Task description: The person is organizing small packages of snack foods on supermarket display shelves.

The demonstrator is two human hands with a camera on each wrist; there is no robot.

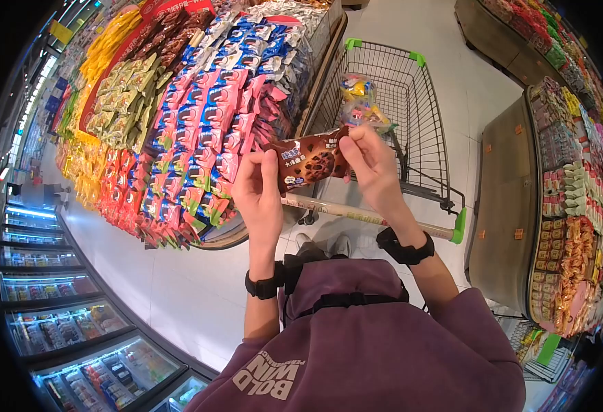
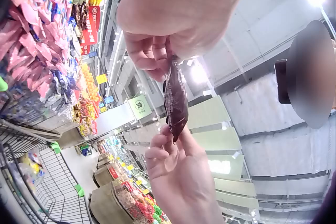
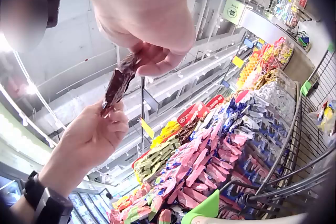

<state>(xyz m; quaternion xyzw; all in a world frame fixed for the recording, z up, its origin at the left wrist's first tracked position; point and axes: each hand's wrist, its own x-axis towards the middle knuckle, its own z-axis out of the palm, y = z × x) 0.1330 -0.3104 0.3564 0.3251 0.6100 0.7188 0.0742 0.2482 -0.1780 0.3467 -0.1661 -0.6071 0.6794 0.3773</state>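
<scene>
A small brown cookie packet (image 1: 309,162), printed with a chocolate-chip cookie and white lettering, is stretched between both hands above the shopping cart's handle. My left hand (image 1: 257,191) pinches its left end, thumb on the printed face. At the opposite end my right hand (image 1: 372,167) pinches the other edge between thumb and fingers. Seen edge-on in the left wrist view, the brown packet (image 2: 177,99) looks puffed in the middle. The right wrist view shows the packet (image 3: 118,84) slanting from one hand to the other, its wrapper shiny and creased.
A shopping cart (image 1: 438,130) stands just ahead, bagged goods (image 1: 363,103) lying inside. On the left is a display heaped with pink and blue snack packets (image 1: 205,123). Shelved goods (image 1: 565,206) line the right, and lit freezers (image 1: 75,329) run along the far left.
</scene>
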